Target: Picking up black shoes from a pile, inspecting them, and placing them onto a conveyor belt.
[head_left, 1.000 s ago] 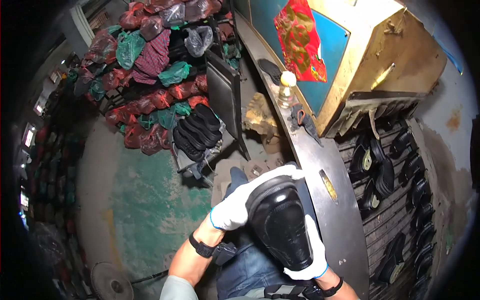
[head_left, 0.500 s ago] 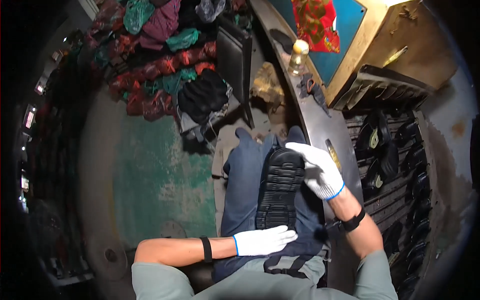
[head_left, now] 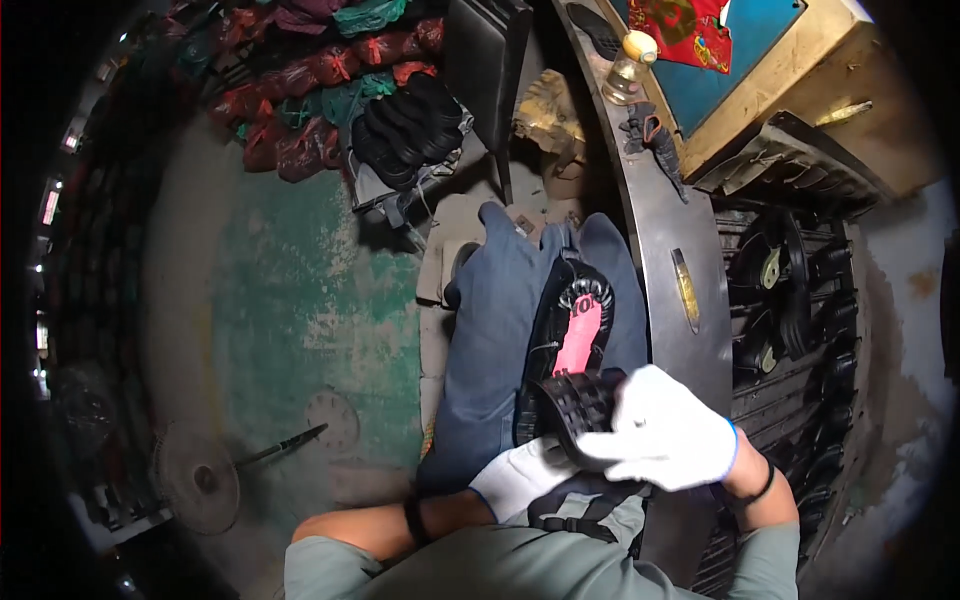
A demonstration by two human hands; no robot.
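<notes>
A black shoe (head_left: 541, 352) lies bottom up across my lap, toe pointing away from me. Its black ridged sole (head_left: 570, 400) is folded back toward me from the toe end, baring a pink underside (head_left: 579, 335) with dark marks. My right hand (head_left: 672, 430), in a white knit glove, is closed on the bent sole's free end. At the heel end, my white-gloved left hand (head_left: 525, 476) grips the shoe, its fingertips partly hidden beneath the folded sole.
A metal bench (head_left: 665, 215) runs along my right, carrying a yellow-handled blade (head_left: 686, 290), dark pliers (head_left: 655, 145) and a capped bottle (head_left: 629, 70). Black shoe parts (head_left: 765, 270) sit on a rack beyond. A stool heaped with black pieces (head_left: 405, 130) stands ahead; a fan (head_left: 200, 478) is at left.
My right hand has moved from the toe toward my body, bending the sole back and uncovering pink material. My left hand has shifted from lying flat to gripping the heel end.
</notes>
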